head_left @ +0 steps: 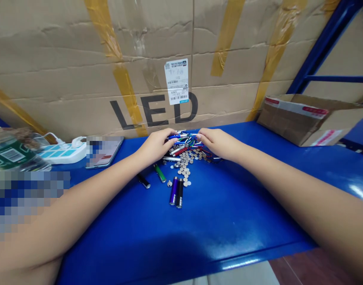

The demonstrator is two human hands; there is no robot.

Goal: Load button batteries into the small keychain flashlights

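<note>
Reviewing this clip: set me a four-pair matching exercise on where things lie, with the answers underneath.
Things:
1. purple tube
2. small round discs
3. power strip
4. open cardboard box

Places:
A. on the left of the picture, next to the phone
B. scattered loose beside the pile of tubes
C. on the right of the picture, near the blue metal frame
D. side by side with a black tube

Pairs: 1-D, 2-B, 3-A, 4-C
</note>
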